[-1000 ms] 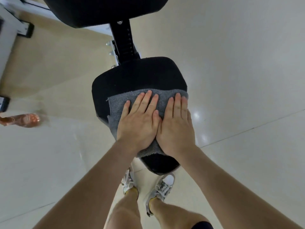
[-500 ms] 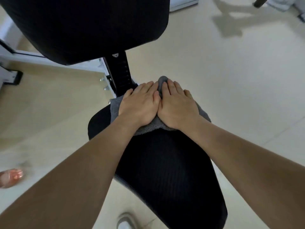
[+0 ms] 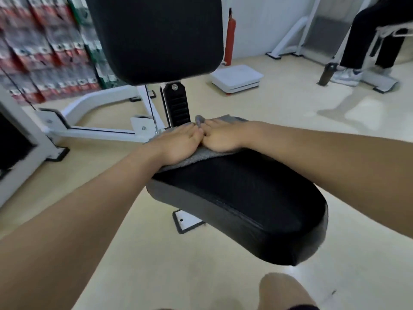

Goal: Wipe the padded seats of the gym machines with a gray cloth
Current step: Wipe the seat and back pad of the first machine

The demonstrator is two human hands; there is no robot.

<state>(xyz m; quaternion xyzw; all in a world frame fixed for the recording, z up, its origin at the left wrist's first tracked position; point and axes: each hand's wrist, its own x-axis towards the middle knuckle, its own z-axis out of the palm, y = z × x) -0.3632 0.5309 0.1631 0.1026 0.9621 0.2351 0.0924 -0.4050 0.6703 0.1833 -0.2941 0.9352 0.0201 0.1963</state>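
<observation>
A black padded seat (image 3: 252,202) of a gym machine fills the middle of the head view. A gray cloth (image 3: 199,156) lies across its far end, close to the black seat post (image 3: 176,106). My left hand (image 3: 176,143) and my right hand (image 3: 221,137) lie flat side by side on the cloth, fingers straight and pressing it against the pad. A fold of cloth sticks up between the fingertips. The black back pad (image 3: 156,34) rises just beyond the hands.
The machine's white frame (image 3: 93,128) runs left along the beige floor. A red fire extinguisher (image 3: 230,34) and a white floor scale (image 3: 237,78) sit behind. A person's legs and a dark bottle (image 3: 326,73) are at the far right. My knee (image 3: 283,291) is near the seat's front.
Both hands have pushed the cloth from the seat's near part to its far end by the post. The view has tilted up from the floor to the room.
</observation>
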